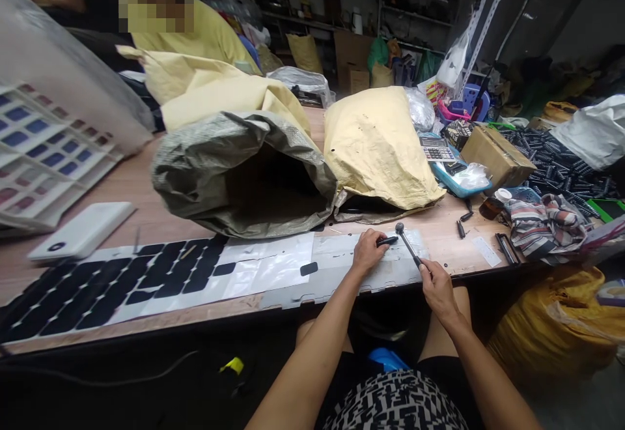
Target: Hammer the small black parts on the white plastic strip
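Note:
My left hand [368,251] is closed around a small black cylindrical part [387,240], which points to the right over the table. In my right hand [437,283] is a metal ratchet wrench [409,243], gripped by its dark handle, its round head up and to the left, close to the black part's tip. Whether the two touch I cannot tell. Under both hands lies a flat grey sheet [336,267] along the table's front edge. Left of it, black rounded pads [112,286] stick in rows on a white backing sheet [273,267].
Behind my hands, a grey woven sack [205,182] gapes open beside a yellowish sack [381,143]. To the right are a cardboard box [498,156], a striped cloth [547,225] and several black coiled parts [561,150]. A person in yellow [205,36] sits across the table.

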